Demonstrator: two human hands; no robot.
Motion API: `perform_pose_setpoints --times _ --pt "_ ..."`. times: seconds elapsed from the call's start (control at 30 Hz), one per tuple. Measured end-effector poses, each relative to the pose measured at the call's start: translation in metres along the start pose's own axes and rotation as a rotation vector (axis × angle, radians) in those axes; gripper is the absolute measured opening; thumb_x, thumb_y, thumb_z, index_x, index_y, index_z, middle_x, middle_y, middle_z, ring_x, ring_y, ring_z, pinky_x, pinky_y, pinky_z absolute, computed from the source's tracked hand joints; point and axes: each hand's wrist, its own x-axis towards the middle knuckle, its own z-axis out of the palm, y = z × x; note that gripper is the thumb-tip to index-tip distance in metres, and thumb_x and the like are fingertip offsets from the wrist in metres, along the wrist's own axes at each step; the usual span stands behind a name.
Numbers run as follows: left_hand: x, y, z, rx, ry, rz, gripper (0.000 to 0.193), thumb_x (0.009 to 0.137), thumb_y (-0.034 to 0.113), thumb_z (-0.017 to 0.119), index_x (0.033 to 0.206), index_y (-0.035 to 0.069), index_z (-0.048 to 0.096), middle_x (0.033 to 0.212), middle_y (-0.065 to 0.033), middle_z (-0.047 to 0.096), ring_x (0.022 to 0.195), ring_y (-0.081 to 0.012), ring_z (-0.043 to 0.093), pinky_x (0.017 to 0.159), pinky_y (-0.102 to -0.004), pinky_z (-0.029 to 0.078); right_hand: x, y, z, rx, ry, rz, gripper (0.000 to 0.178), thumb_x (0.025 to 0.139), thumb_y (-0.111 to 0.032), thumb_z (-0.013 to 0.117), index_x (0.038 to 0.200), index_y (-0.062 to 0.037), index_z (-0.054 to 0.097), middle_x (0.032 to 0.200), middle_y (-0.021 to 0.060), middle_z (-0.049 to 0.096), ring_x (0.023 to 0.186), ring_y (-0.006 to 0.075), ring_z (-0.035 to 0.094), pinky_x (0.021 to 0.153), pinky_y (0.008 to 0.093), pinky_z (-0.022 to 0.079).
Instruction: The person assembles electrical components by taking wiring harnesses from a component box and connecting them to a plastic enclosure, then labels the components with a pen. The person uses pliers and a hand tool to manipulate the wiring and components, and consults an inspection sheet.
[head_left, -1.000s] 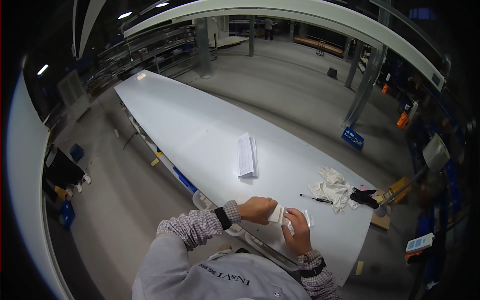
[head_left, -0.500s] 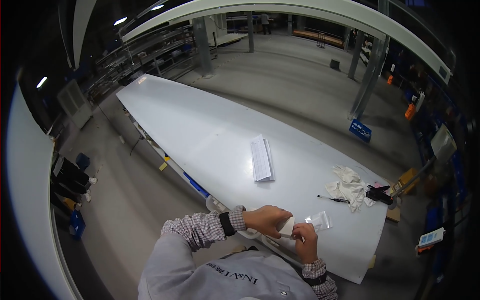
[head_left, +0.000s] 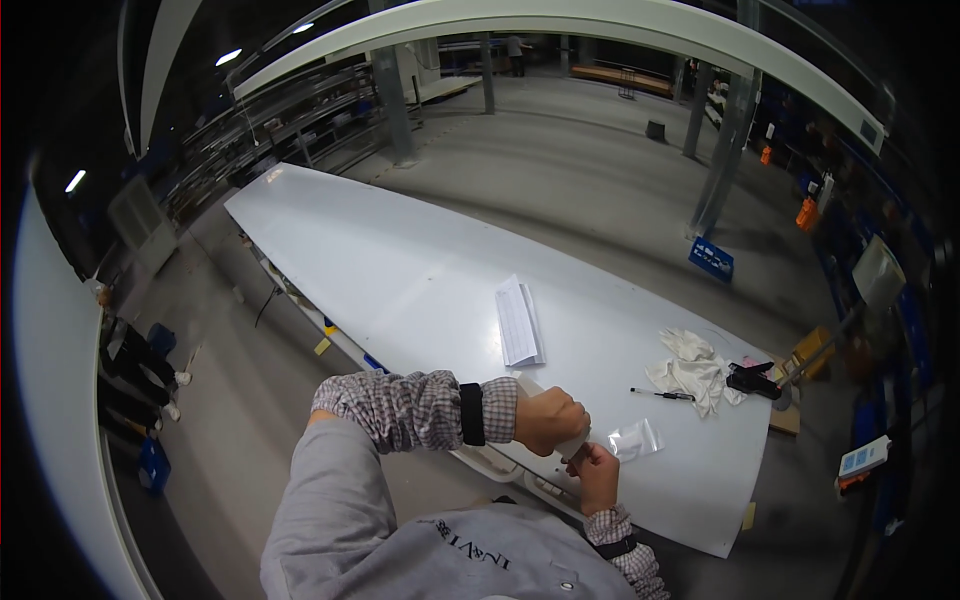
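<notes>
My left hand [head_left: 550,420] is wrapped round a white, block-like piece [head_left: 574,446], its knuckles turned up. Most of the piece is hidden by the hand; a pale end shows just below the fist. Close against that end, my right hand [head_left: 599,473] has its fingers pinched together. What they hold, if anything, is too small to make out. Beside the right hand, a clear plastic bag [head_left: 636,440] lies on the white table [head_left: 420,270].
Folded printed paper [head_left: 518,322] lies beyond my hands. To the right are a black pen [head_left: 662,395], white cloth gloves [head_left: 692,370] and a black hand tool [head_left: 752,380]. A blue bin [head_left: 711,259] hangs past the table. People [head_left: 135,370] stand at far left.
My left hand has rolled over the white piece, knuckles now upward, and its forearm has risen. The right hand stays pinched at the piece's end. The whole view has shifted slightly.
</notes>
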Motion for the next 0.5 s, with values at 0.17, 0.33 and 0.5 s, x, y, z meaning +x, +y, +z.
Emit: perform_pose_setpoints --times 0.17,0.33,0.5 --pt "-0.010 0.016 -0.006 0.018 -0.102 -0.018 0.035 0.060 0.009 0.063 0.091 -0.004 0.051 0.077 -0.0132 0.056 0.065 -0.0278 0.058 0.056 -0.0346 0.046 -0.020 -0.003 0.007 -0.042 0.061 -0.048 0.014 0.080 -0.011 0.060 0.077 0.0027 0.061 0.064 0.0025 0.059 0.058 0.0085 0.053 0.053 0.0221 0.041" --pt "-0.012 -0.004 0.027 -0.200 -0.013 -0.159 0.050 0.056 0.010 0.064 0.101 -0.006 0.048 0.083 -0.0179 0.056 0.071 -0.0331 0.059 0.061 -0.0397 0.047 0.002 0.014 0.002 -0.188 0.146 -0.125 0.011 0.077 -0.007 0.058 0.070 0.0011 0.057 0.056 -0.0015 0.049 0.053 0.0044 0.042 0.047 0.0224 0.034" --pt "-0.009 -0.042 0.031 -0.365 0.226 -0.344 0.058 0.058 0.019 0.073 0.103 -0.004 0.046 0.086 -0.0188 0.056 0.076 -0.0356 0.057 0.064 -0.0406 0.047 0.062 -0.001 -0.010 -0.208 0.183 -0.289 0.015 0.082 -0.009 0.051 0.072 0.0023 0.052 0.060 0.0040 0.054 0.058 0.0098 0.051 0.053 0.0249 0.041"
